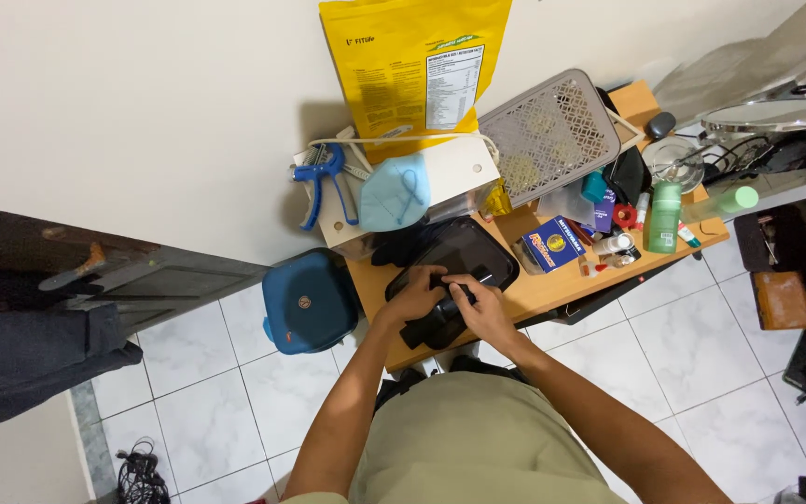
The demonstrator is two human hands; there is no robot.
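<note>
Both hands meet on a black object (436,322) at the desk's (552,289) near edge. Left hand (415,297) curls over its 10 o'clock side; right hand (479,308) grips it from 3 o'clock, fingers closed. Black tray (473,250) lies just beyond at 12 o'clock, blue box (552,244) at 2.

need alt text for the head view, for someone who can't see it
Seen from above, a person's left hand and right hand grip a small black object beside a black tray on a cluttered wooden desk. A yellow bag leans against the wall behind.
</note>
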